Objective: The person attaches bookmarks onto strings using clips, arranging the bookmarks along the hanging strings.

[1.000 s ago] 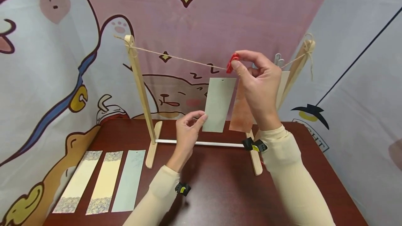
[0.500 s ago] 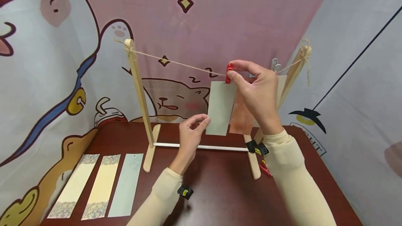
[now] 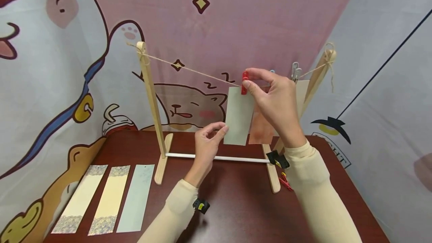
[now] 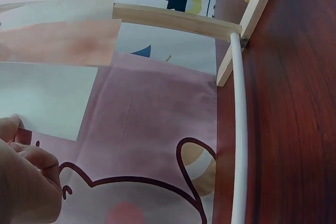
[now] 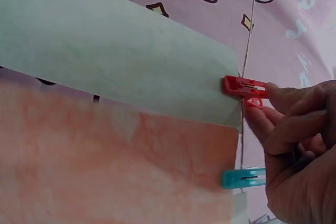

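Observation:
Between thumb and forefinger my right hand [image 3: 275,98] pinches a red clothespin [image 3: 244,83], whose jaws straddle the twine [image 5: 249,40] and the top edge of a pale green paper card [image 3: 237,119]. The card hangs below the twine. My left hand [image 3: 208,141] pinches that card's left edge, low down, between thumb and fingers. Just right of it hangs an orange card [image 3: 260,126], held on the twine by a teal clothespin [image 5: 242,178] that shows in the right wrist view. A cream card [image 3: 302,93] hangs further right under grey clothespins [image 3: 296,72], partly behind my right hand.
The twine runs between two wooden posts [image 3: 150,96] joined low by a white rod [image 3: 236,158]. On the table [image 3: 236,213] at left lie two lace-patterned cards [image 3: 109,200] and a pale blue card [image 3: 136,198]. Red and yellow clothespins [image 3: 285,182] lie by the right foot.
My right hand has lowered the red clothespin from the twine above the card onto the card's top edge. The left hand has shifted slightly right with the card.

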The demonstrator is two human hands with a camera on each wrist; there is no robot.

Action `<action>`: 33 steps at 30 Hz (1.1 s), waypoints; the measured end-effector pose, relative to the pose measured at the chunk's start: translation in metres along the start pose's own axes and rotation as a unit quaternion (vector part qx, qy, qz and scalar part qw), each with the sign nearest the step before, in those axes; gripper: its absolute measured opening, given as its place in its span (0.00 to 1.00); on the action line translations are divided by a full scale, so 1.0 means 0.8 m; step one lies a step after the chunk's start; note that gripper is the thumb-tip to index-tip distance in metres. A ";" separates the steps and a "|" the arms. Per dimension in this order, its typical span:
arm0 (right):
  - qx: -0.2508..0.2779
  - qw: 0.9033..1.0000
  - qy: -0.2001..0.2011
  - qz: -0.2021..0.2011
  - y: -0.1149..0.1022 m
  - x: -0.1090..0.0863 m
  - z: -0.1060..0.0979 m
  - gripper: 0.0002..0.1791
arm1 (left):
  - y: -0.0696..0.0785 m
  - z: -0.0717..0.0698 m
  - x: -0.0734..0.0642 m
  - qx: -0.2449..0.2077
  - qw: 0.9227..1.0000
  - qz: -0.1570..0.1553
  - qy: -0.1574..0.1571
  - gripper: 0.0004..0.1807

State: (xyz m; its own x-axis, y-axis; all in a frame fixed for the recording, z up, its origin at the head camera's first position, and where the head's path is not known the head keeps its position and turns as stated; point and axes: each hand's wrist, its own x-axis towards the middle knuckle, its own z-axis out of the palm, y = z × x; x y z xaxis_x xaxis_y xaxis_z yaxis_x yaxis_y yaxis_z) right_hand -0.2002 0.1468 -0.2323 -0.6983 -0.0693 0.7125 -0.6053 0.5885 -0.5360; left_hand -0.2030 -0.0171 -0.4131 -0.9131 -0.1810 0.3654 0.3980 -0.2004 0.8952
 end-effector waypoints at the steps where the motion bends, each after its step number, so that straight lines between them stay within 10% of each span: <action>1: -0.008 1.000 -0.002 0.004 -0.001 0.000 -0.001 0.12 | -0.001 0.000 0.000 -0.001 1.000 -0.002 0.000 0.05; 13: 0.006 0.999 0.009 0.040 -0.006 -0.008 0.001 0.16 | -0.005 -0.006 -0.005 0.003 1.000 -0.011 -0.007 0.07; 33: 0.155 0.983 0.099 -0.029 0.010 -0.035 0.005 0.17 | -0.005 -0.057 -0.045 0.075 0.997 -0.033 -0.012 0.19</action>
State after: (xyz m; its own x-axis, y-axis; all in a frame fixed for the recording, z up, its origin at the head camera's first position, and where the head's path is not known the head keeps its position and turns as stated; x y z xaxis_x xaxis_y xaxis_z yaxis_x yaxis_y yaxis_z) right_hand -0.1866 0.1498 -0.2584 -0.5899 0.0800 0.8035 -0.7505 0.3130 -0.5821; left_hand -0.1675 -0.0540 -0.4415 -0.9392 -0.1495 0.3091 0.3212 -0.0640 0.9449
